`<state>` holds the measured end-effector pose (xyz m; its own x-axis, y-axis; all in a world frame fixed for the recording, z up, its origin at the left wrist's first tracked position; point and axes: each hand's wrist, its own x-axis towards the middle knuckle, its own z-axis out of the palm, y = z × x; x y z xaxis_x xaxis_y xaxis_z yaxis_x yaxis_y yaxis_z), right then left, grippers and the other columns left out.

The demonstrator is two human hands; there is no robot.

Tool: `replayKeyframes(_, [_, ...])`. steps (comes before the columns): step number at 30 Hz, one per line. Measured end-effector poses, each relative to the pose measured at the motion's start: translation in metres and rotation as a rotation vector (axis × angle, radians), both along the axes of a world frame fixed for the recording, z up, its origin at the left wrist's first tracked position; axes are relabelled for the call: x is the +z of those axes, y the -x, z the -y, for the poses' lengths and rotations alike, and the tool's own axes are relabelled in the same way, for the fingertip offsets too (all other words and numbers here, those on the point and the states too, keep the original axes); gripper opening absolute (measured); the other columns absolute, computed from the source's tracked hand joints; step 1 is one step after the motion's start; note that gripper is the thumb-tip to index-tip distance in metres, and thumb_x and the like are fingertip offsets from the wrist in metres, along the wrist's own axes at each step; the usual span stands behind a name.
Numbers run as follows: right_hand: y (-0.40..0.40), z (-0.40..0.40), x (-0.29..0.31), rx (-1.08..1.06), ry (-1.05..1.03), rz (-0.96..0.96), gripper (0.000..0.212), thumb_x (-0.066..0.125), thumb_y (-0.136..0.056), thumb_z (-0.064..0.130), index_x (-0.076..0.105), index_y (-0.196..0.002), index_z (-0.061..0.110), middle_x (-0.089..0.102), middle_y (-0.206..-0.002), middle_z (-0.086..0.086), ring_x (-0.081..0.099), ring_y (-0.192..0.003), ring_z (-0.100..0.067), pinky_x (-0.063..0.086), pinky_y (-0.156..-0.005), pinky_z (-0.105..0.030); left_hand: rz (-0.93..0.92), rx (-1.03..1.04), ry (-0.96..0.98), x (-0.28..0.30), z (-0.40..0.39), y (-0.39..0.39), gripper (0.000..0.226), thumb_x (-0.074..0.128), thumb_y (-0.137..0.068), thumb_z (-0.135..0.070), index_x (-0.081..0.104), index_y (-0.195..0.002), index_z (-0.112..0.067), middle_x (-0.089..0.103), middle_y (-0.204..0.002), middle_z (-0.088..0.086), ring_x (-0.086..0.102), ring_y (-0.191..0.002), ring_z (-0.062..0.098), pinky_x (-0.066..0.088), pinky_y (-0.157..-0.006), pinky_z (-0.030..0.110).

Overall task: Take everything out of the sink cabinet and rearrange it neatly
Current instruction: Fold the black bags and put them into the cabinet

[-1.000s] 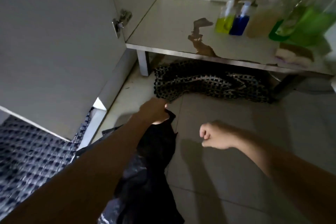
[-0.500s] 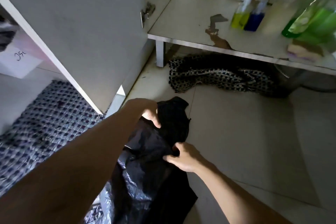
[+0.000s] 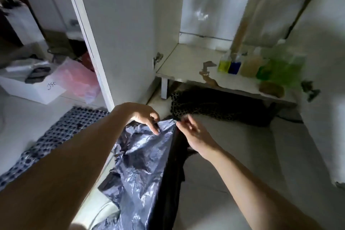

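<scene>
A crinkled black plastic bag point(image 3: 143, 164) hangs over the tiled floor in front of the open sink cabinet point(image 3: 188, 65). My left hand point(image 3: 144, 115) pinches the bag's top edge from the left. My right hand point(image 3: 194, 134) pinches the same edge at its peak, fingers blurred. On the cabinet's stained floor stand a yellow bottle point(image 3: 224, 63), a blue bottle point(image 3: 234, 66), a beige bottle point(image 3: 249, 67) and green bottles point(image 3: 276, 69), with a brown sponge point(image 3: 271, 88) near the front edge.
The cabinet's left door point(image 3: 119, 33) stands open beside my left arm. A dark woven mat point(image 3: 214, 106) lies bunched under the cabinet. A blue checked mat point(image 3: 56, 136), a white box point(image 3: 37, 89) and a pink bag point(image 3: 78, 78) lie at the left.
My view has tilted up, showing more of the cabinet. Both hands have risen to the bag's top edge, and the bag now hangs stretched between them.
</scene>
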<state>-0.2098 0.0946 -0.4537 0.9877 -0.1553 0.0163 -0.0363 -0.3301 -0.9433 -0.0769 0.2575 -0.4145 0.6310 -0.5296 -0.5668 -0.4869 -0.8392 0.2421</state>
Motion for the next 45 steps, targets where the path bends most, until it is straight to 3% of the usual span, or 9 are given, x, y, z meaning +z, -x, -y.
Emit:
replayKeyframes(3, [-0.002,0.020,0.044,-0.008,-0.199,0.079,0.024,0.059,-0.091,0.017,0.051,-0.070,0.023,0.042,-0.064,0.008,0.037,-0.062,-0.005,0.028,-0.059,-0.022,0.031,0.078,0.252,0.023,0.009,0.007,0.053,0.082,-0.063,-0.050,0.056,-0.105,-0.031,0.057,-0.121,-0.006,0.049,-0.112,0.018,0.039,-0.091,0.032])
replayKeyframes(8, [0.009,0.073,0.094,0.085,-0.411,0.210,0.015,0.059,-0.090,0.014,0.054,-0.076,0.019,0.056,-0.079,-0.002,0.049,-0.080,-0.013,0.036,-0.073,-0.021,-0.017,0.207,0.536,0.049,0.023,0.029,0.120,0.088,-0.054,-0.049,0.017,-0.148,-0.025,0.029,-0.153,-0.007,0.028,-0.141,0.020,0.022,-0.114,0.037])
replayKeyframes(12, [0.025,0.124,0.115,0.045,-0.425,0.264,0.019,0.063,-0.086,0.021,0.061,-0.068,0.024,0.060,-0.075,0.005,0.053,-0.076,-0.009,0.039,-0.072,-0.020,0.093,0.304,0.497,0.057,0.038,0.051,0.077,0.085,-0.068,-0.027,0.044,-0.131,-0.010,0.051,-0.121,-0.003,0.045,-0.118,0.016,0.033,-0.093,0.026])
replayKeyframes(15, [0.036,0.163,0.122,-0.236,-0.203,0.305,0.026,0.056,-0.093,0.014,0.055,-0.068,0.021,0.055,-0.062,0.007,0.050,-0.062,-0.010,0.037,-0.061,-0.025,0.244,0.353,0.523,0.068,0.059,0.060,0.044,0.084,-0.069,-0.020,0.069,-0.105,0.000,0.068,-0.099,0.011,0.057,-0.089,0.020,0.038,-0.068,0.022])
replayKeyframes(22, [0.078,0.225,0.128,-0.592,0.538,0.061,0.033,0.051,-0.095,0.018,0.049,-0.124,0.003,0.056,-0.125,-0.016,0.052,-0.115,-0.035,0.039,-0.093,-0.037,0.561,0.216,0.714,0.139,0.127,0.077,0.021,0.075,-0.080,-0.016,0.070,-0.099,-0.007,0.063,-0.079,0.009,0.054,-0.073,0.017,0.035,-0.058,0.024])
replayKeyframes(27, [0.083,0.204,0.156,-0.325,0.897,0.317,0.068,0.069,-0.079,0.031,0.038,-0.137,0.017,0.044,-0.140,-0.002,0.041,-0.131,-0.022,0.030,-0.111,-0.043,0.659,-0.063,0.737,0.150,0.171,0.101,0.028,0.070,-0.083,-0.010,0.072,-0.110,-0.015,0.069,-0.089,0.005,0.058,-0.080,0.015,0.038,-0.070,0.023])
replayKeyframes(30, [0.070,0.190,0.153,-0.268,1.097,0.288,0.047,0.066,-0.083,0.037,0.054,-0.125,0.021,0.052,-0.131,0.004,0.043,-0.128,-0.019,0.026,-0.110,-0.049,0.653,-0.171,0.780,0.148,0.185,0.104,0.030,0.070,-0.082,-0.010,0.073,-0.109,-0.023,0.060,-0.076,-0.009,0.063,-0.082,0.021,0.045,-0.070,0.029])
replayKeyframes(36, [0.056,0.193,0.176,-0.578,0.989,0.445,0.014,0.059,-0.086,0.023,0.059,-0.081,0.010,0.059,-0.081,-0.004,0.059,-0.085,-0.027,0.044,-0.084,-0.039,0.578,-0.037,0.615,0.137,0.168,0.081,0.094,0.085,-0.063,-0.036,0.035,-0.143,-0.032,0.060,-0.129,0.005,0.057,-0.114,0.027,0.046,-0.098,0.041])
replayKeyframes(45, [0.067,0.203,0.207,-0.864,1.028,0.203,0.024,0.056,-0.088,0.027,0.062,-0.093,0.004,0.060,-0.101,-0.013,0.057,-0.099,-0.033,0.042,-0.089,-0.042,0.615,0.221,0.738,0.125,0.139,0.065,0.027,0.063,-0.089,-0.024,0.070,-0.111,-0.009,0.069,-0.112,0.013,0.062,-0.095,0.027,0.039,-0.069,0.024])
